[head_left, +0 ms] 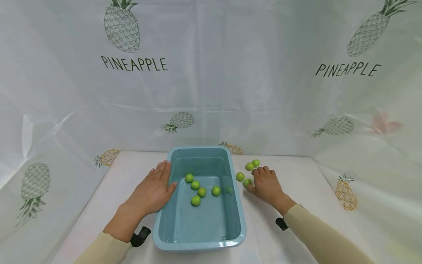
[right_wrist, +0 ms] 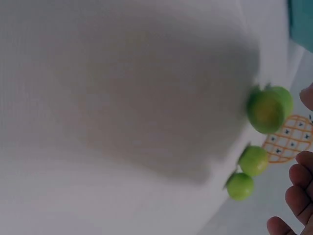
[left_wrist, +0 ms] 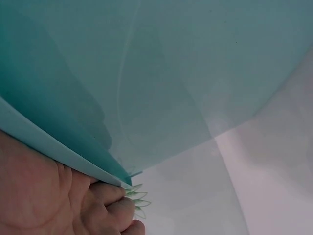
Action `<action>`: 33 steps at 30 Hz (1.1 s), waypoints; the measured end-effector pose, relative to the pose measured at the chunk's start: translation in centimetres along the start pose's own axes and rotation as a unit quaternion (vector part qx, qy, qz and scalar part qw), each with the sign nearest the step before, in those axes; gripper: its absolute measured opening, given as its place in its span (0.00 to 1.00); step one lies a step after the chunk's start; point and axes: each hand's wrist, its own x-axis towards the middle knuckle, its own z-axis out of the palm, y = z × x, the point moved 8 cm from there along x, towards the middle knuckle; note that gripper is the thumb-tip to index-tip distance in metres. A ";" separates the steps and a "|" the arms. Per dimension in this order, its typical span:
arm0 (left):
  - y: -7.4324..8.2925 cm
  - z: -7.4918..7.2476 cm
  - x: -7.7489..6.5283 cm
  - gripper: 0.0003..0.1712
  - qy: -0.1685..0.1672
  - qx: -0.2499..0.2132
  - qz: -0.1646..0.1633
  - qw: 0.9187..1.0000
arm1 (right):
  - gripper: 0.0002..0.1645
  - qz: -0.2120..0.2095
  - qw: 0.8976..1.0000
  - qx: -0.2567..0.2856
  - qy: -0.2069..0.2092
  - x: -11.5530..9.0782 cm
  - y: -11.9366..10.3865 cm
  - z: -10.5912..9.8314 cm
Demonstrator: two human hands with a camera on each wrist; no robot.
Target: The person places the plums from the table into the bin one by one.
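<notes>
My left hand [head_left: 150, 189] rests on the left rim of a light blue plastic tub [head_left: 199, 245], fingers straight along it and thumb over the edge. In the left wrist view its palm [left_wrist: 29, 186] lies against the tub's wall. Several small round green fruits [head_left: 196, 200] lie on the tub floor. Right of the tub, my right hand [head_left: 267, 186] is over the table beside a green fruit [head_left: 247, 183], fingers bent loosely. The right wrist view shows a gap between the thumb and fingertips [right_wrist: 298, 198] and the nearest fruit [right_wrist: 265, 111].
Three other green fruits are on the white-covered table [head_left: 283, 168] beyond the right hand, one of them [head_left: 240, 176] close to the tub. A white sheet with pineapple prints [head_left: 230, 80] hangs behind and around the table.
</notes>
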 end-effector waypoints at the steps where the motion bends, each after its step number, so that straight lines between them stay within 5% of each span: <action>1: -0.1 0.0 0.0 0.43 -0.001 -0.001 -0.002 1.000 | 0.31 0.002 1.000 0.001 -0.002 -0.1 -0.1 0.4; 10: 0.0 0.2 0.1 0.43 -0.006 -0.007 -0.007 1.000 | 0.31 0.033 0.999 0.011 -0.024 -0.7 -0.1 2.4; 18: 0.1 0.2 0.2 0.42 -0.009 -0.010 -0.008 1.000 | 0.21 0.039 0.999 0.019 -0.016 -0.8 0.0 3.2; 33: 0.0 -0.1 0.0 0.42 -0.006 0.003 -0.005 1.000 | 0.24 0.058 0.997 0.036 -0.037 -0.7 2.2 2.5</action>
